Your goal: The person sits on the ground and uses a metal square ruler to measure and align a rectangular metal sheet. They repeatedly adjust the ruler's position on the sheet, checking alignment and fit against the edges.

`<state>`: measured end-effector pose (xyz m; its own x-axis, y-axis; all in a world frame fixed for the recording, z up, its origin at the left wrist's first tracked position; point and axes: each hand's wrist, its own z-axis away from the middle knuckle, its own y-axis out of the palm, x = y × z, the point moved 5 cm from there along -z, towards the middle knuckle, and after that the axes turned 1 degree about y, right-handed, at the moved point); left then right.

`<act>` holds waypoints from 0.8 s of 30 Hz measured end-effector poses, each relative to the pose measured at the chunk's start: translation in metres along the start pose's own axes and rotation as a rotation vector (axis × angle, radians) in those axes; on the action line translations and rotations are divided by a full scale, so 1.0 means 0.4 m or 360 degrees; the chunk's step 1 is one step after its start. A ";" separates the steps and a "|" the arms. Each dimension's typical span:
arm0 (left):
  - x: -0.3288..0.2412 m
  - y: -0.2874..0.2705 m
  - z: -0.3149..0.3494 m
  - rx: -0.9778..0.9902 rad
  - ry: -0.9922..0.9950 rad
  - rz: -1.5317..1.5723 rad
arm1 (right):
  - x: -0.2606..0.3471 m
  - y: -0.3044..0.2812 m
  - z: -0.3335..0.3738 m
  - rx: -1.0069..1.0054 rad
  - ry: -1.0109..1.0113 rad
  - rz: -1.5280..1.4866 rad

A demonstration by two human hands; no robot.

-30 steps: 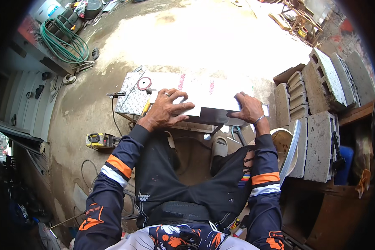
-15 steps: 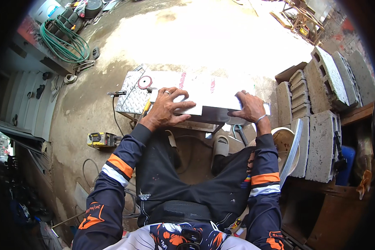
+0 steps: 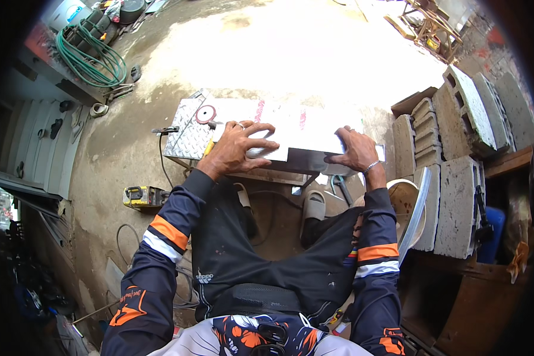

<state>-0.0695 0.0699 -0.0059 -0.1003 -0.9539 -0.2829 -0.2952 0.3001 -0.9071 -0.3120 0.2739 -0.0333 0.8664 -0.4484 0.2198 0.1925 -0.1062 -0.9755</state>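
White sheeting (image 3: 283, 118) lies across one low bench (image 3: 184, 142) before the person. I count two hands, the left hand (image 3: 238, 148) and right hand (image 3: 358, 155), well apart near the sheeting's front edge, fingers spread; whether either grips, I cannot tell from here. One red-rimmed disc (image 3: 206, 114), one clamp (image 3: 168, 130), two sandals (image 3: 314, 206).

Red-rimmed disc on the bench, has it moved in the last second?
No, the red-rimmed disc sits in the same place against the patterned metal plate.

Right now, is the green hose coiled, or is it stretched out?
Coiled: the green hose forms several overlapping loops toward the upper left of the view.
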 end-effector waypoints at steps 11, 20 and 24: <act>0.001 -0.007 -0.009 0.0079 -0.0062 0.0005 | 0.009 -0.007 -0.001 -0.0005 0.0010 0.0013; -0.003 -0.009 -0.009 0.0111 -0.0077 -0.0013 | 0.023 -0.029 0.001 0.0118 0.0082 -0.0034; -0.004 -0.003 -0.015 0.0116 -0.0064 -0.0022 | 0.017 -0.025 -0.003 0.0101 0.0087 -0.0005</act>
<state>-0.0747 0.0710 -0.0024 -0.0581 -0.9579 -0.2812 -0.2264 0.2870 -0.9308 -0.3087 0.2708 -0.0220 0.8396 -0.4963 0.2209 0.2254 -0.0517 -0.9729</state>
